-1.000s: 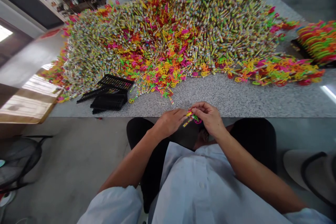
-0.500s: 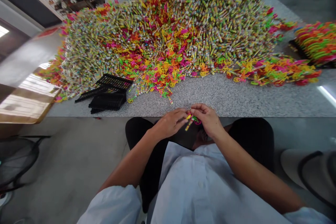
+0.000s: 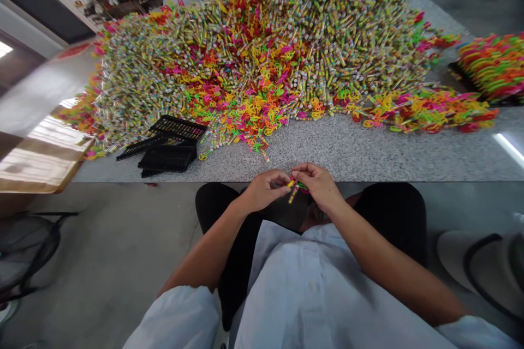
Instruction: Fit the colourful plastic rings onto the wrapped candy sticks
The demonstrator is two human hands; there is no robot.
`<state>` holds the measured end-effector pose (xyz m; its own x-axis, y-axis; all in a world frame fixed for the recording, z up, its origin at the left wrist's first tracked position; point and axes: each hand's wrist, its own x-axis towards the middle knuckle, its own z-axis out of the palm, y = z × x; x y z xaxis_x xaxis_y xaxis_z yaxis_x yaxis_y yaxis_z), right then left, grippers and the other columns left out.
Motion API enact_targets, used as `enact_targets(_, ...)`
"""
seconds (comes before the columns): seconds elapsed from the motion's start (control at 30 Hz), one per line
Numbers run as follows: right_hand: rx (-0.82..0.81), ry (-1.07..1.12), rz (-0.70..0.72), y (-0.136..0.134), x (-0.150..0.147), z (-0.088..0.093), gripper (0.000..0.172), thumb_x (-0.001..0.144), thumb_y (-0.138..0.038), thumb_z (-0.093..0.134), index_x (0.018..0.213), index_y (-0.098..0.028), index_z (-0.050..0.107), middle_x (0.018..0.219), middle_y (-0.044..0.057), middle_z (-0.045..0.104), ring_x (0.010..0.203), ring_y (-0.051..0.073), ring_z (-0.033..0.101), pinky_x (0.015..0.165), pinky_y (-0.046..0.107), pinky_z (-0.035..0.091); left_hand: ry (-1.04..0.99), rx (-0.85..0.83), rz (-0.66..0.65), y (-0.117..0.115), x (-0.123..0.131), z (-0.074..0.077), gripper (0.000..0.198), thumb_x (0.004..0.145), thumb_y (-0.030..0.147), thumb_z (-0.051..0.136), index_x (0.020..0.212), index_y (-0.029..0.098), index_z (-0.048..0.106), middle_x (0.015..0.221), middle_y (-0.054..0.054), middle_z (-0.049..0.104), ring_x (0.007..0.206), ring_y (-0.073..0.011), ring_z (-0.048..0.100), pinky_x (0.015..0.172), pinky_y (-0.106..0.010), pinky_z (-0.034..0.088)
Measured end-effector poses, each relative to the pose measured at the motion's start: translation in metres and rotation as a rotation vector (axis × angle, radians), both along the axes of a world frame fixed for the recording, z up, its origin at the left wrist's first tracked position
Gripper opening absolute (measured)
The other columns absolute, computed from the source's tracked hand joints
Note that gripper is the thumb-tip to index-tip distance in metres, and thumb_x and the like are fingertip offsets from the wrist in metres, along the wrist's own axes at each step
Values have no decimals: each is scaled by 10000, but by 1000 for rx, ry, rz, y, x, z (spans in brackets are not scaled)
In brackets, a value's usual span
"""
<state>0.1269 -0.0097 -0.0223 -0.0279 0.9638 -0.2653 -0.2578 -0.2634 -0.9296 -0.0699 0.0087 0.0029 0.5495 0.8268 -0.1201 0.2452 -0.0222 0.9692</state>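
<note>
Just past the near table edge, above my lap, my two hands meet fingertip to fingertip. My left hand [image 3: 267, 190] pinches the yellow end of a small patterned tube [image 3: 291, 183] between thumb and forefinger. My right hand [image 3: 320, 184] is closed on coloured plastic loops [image 3: 303, 187], green and pink, that hang beneath its fingers. A second patterned tube [image 3: 293, 195] dangles down between the hands. Fingers cover where the tubes and loops join, so I cannot tell how they are attached.
A big heap of patterned tubes [image 3: 347, 27] with bright plastic loops covers the speckled grey table [image 3: 327, 147]. Black plastic trays [image 3: 170, 157] lie at its left front. On the right stands a black tray filled with rows of coloured pieces [image 3: 493, 68].
My left fingers have curled and drawn back a little into a tighter pinch. My right hand has shifted slightly left. The heap and trays have not moved.
</note>
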Motion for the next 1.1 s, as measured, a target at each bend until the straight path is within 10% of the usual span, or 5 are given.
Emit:
enact_targets(0.17,-6,43,-22,1,-1,-4,286,729,-434,847,906,-229,754,804,15,741,708,169,657,674,298,514,-11,24,9,0,-1,-5,271,901,397,725,1039,164,716,957,-62,728,767,-131,669,739,-279,545)
enact_targets(0.57,-175,319,-110,0,-10,-3,339,607,-374,916,823,-213,712,805,28,751,720,181,696,701,321,557,170,673,37,-6,0,-15,204,958,348,666,1102,226,744,1060,-77,765,990,-185,715,906,-357,568)
enact_targets(1.1,-358,490,-49,5,-10,-10,254,607,-210,897,753,-206,690,727,13,722,642,173,665,589,292,561,297,803,-25,-6,-1,-20,224,939,273,642,1151,218,693,1043,-75,740,936,-179,705,859,-338,577)
